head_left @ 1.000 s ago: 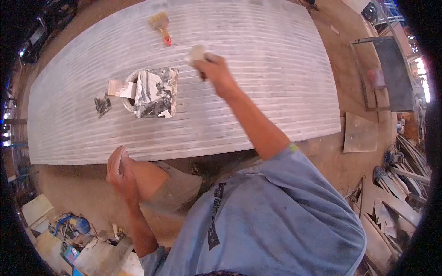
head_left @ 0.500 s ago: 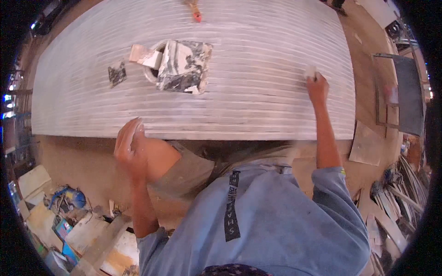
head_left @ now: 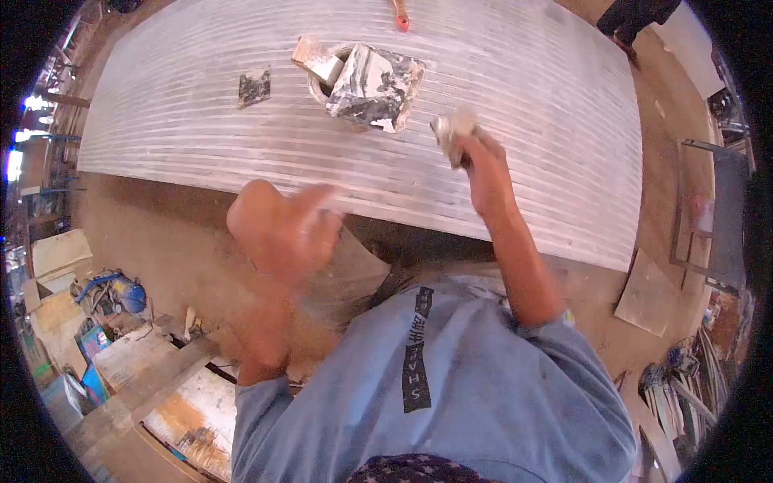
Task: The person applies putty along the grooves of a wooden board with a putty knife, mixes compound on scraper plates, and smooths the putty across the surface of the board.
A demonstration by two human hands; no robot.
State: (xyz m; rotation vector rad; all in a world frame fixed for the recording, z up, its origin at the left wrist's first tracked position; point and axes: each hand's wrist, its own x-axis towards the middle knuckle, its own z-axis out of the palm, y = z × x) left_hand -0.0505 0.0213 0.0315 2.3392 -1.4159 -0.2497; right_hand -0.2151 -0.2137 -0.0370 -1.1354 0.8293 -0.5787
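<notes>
My right hand (head_left: 485, 165) is above the striped white panel (head_left: 555, 137), its fingers closed on a crumpled pale-grey piece (head_left: 456, 135). Blur hides whether that piece is cloth or paper. Close to the panel's front edge is my left hand (head_left: 294, 237), smeared by motion. Its fingers look apart, with nothing visible in them, and it is beside my bent knee (head_left: 256, 208). On the panel stands a round container (head_left: 316, 90), partly covered by a board smeared black and white (head_left: 378, 87) and a small block (head_left: 316, 60).
A dark smeared square (head_left: 254, 87) lies left of the container. A red-tipped brush (head_left: 402, 18) is at the far side. Another person's legs (head_left: 632, 20) show at the far right corner. Wood scraps (head_left: 672, 402) and a blue machine (head_left: 121, 294) sit on the floor.
My right hand has swept left across the panel, bringing the pale-grey piece near the container. My left hand has shifted right. The view has turned, and another person's legs have come into sight.
</notes>
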